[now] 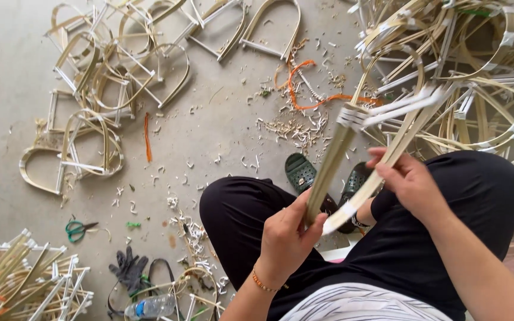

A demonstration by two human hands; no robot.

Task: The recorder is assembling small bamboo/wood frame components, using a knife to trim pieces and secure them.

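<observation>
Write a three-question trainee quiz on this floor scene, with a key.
1. True or false: the left hand grips one end of the bamboo strips.
2. Which lies nearer the grey glove: A) the green scissors, B) the orange cord?
3. What footwear shows between the knees?

Key: 1 true; 2 A; 3 dark green clogs. The right hand holds the strips higher up.

A seated person's hands, left and right, grip a bent bamboo frame above the knees. Finished frames lie on the floor ahead-left, another heap right, scissors and glove left, clogs below.
</observation>
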